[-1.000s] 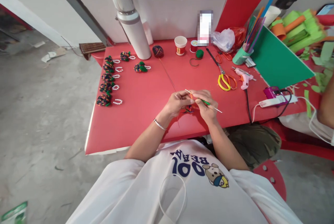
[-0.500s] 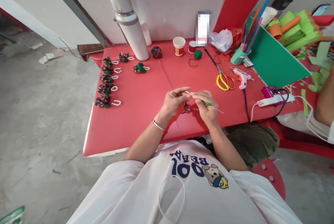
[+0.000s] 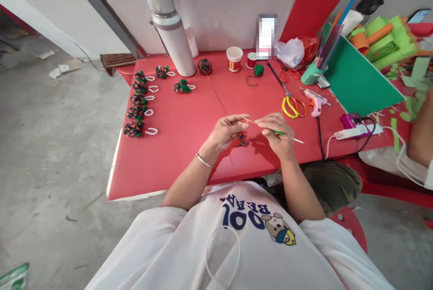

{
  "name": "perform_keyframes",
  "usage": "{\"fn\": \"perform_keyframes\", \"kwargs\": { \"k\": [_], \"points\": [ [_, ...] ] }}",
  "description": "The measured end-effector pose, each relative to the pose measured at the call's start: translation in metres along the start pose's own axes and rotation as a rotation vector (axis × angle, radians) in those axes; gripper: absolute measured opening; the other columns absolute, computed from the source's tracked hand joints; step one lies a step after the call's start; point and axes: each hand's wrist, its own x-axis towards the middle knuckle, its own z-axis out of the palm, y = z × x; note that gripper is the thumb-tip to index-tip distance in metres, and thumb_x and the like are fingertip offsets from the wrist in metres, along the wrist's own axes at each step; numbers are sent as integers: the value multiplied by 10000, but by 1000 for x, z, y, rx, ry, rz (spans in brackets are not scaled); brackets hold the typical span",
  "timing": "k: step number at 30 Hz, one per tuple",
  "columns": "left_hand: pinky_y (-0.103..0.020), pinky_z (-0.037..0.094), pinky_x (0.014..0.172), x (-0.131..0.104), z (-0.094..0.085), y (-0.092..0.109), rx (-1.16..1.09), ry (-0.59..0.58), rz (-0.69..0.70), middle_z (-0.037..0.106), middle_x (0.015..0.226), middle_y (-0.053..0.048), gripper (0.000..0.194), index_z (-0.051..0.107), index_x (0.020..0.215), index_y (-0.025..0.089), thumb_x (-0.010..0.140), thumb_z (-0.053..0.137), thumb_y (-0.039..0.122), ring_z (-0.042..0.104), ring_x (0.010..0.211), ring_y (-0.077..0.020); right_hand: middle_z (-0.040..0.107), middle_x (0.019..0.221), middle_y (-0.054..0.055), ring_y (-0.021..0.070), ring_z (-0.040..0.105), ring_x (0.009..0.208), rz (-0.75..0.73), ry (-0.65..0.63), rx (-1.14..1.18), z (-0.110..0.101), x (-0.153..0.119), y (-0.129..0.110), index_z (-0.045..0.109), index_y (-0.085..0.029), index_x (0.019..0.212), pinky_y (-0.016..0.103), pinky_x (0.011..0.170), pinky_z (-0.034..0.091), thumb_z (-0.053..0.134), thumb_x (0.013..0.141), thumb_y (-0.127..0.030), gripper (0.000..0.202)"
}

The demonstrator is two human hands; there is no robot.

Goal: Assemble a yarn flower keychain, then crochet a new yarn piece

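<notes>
My right hand (image 3: 278, 134) is closed on a crochet hook (image 3: 278, 132) with a green grip, its thin tip pointing left. The tip reaches the yarn at the fingertips of my left hand (image 3: 230, 131). Those left fingers pinch a small multicoloured crochet piece (image 3: 244, 140), which hangs just below them. A strand of yarn (image 3: 218, 96) runs from the left hand up to a dark multicoloured yarn ball (image 3: 204, 66) at the back of the table.
Several finished yarn pieces with white bead loops (image 3: 133, 128) line the left edge. A flask (image 3: 174, 42), paper cup (image 3: 234, 58), green yarn ball (image 3: 259, 70), scissors (image 3: 290, 106), glue gun (image 3: 316, 102) and power strip (image 3: 358, 131) lie on the red table (image 3: 176, 154). Another person's arm (image 3: 421, 130) is at right.
My right hand has moved right with the crochet hook, widening the gap to my left hand. The left hand stays nearly in place, still pinching the crochet piece.
</notes>
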Motion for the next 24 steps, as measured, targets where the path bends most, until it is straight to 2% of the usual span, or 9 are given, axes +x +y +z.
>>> {"fn": "perform_keyframes", "kwargs": {
  "k": [3, 5, 7, 10, 12, 15, 18, 21, 24],
  "points": [
    [-175, 218, 421, 0, 0, 0, 25, -14, -9, 689, 615, -4, 442, 841, 894, 129, 506, 1031, 225, 387, 442, -8, 841, 985, -7, 227, 737, 940, 76, -45, 37, -18, 7, 0, 825, -362, 1025, 467, 934, 577, 685, 994, -511, 207],
    [-173, 226, 427, 0, 0, -1, 30, -30, -9, 684, 611, -9, 415, 836, 856, 122, 510, 1033, 237, 389, 447, -9, 830, 948, -2, 229, 735, 947, 150, -45, 95, -22, 8, -1, 829, -359, 999, 458, 923, 586, 685, 1000, -486, 192],
    [-172, 229, 428, 0, 1, -2, 30, -41, -4, 680, 605, -12, 405, 832, 834, 117, 511, 1036, 250, 385, 445, -7, 820, 923, 0, 226, 737, 938, 213, -21, 201, -18, 7, 0, 828, -356, 982, 445, 904, 596, 675, 1008, -481, 200],
    [-175, 236, 426, 0, 3, -5, 31, -38, 13, 688, 605, -2, 445, 838, 872, 132, 499, 1042, 266, 382, 434, -8, 825, 937, 2, 228, 749, 940, 250, 52, 327, 1, 0, -1, 821, -351, 1003, 450, 911, 603, 659, 1007, -525, 238],
    [-180, 261, 431, 1, 4, -7, 29, -23, 37, 683, 599, 11, 477, 837, 895, 139, 484, 1043, 263, 419, 438, -20, 836, 1009, 10, 237, 752, 1001, 233, 68, 250, 15, -5, -3, 820, -347, 1039, 464, 948, 597, 663, 999, -541, 253],
    [-182, 280, 439, 2, 6, -10, 18, -9, 58, 674, 597, 14, 500, 826, 925, 125, 487, 1039, 238, 483, 460, -39, 841, 1077, 8, 238, 728, 1038, 126, 74, 42, 28, -11, -7, 823, -356, 1063, 466, 966, 578, 680, 996, -510, 221],
    [-177, 253, 427, 2, 6, -9, 15, 12, 40, 698, 644, 7, 521, 821, 979, 124, 512, 1029, 224, 468, 455, -25, 842, 1077, 5, 230, 717, 1017, 54, 101, -17, 30, -12, -10, 811, -354, 1084, 463, 964, 566, 652, 1026, -445, 192],
    [-174, 249, 416, 1, 6, -6, 17, 55, 37, 734, 709, 3, 529, 827, 971, 146, 491, 1031, 234, 457, 452, -13, 837, 1076, 9, 229, 727, 1013, 62, 114, -24, 27, -10, -12, 799, -339, 1072, 469, 971, 562, 616, 1050, -422, 202],
    [-175, 237, 410, 2, 7, -5, 9, 79, 52, 724, 674, 8, 508, 829, 937, 143, 480, 1029, 236, 425, 433, -6, 832, 1068, 13, 233, 723, 1017, 69, 116, -36, 26, -10, -14, 786, -332, 1062, 469, 965, 566, 598, 1058, -412, 205]
  ]
}}
